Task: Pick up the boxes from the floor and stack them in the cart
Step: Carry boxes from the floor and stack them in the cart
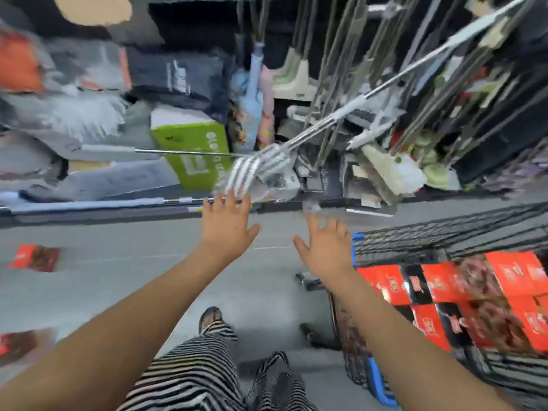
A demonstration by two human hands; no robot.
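- Basically both my hands were empty, held out over the grey floor (pixel 124 262) with arms stretched forward.
- My left hand (pixel 226 225) had fingers spread flat, palm down, gripping nothing.
- My right hand (pixel 324 247) was likewise splayed wide, thumb out, nothing pinched; it hovered just beside the cart's blue corner.
- Boxes in the cart (pixel 486 295): red-orange cartons with black panels and a dark brownish picture on them, packed side by side in rows, filling the basket at my right.
- Cart (pixel 444 232): dark wire mesh basket, blue trim at corner and lower frame, black wheels on the floor.
- One red box on the floor (pixel 34 258) lay far left, well apart from both hands, same red with a dark picture.
- Another red box (pixel 20 345) lay lower left, close to the frame edge, partly cut off.
- Writing on the red boxes: white marks showed, too blurred to read.
- Green box (pixel 195 152) on the shelf ahead carried pale characters, upside down and smeared; couldn't read them.
- Mop handles (pixel 370 93) and grey striped mop head (pixel 261 167) leaned out of the shelf ahead of my left hand.
- My striped trousers (pixel 189 375) and one sandalled foot showed at bottom.
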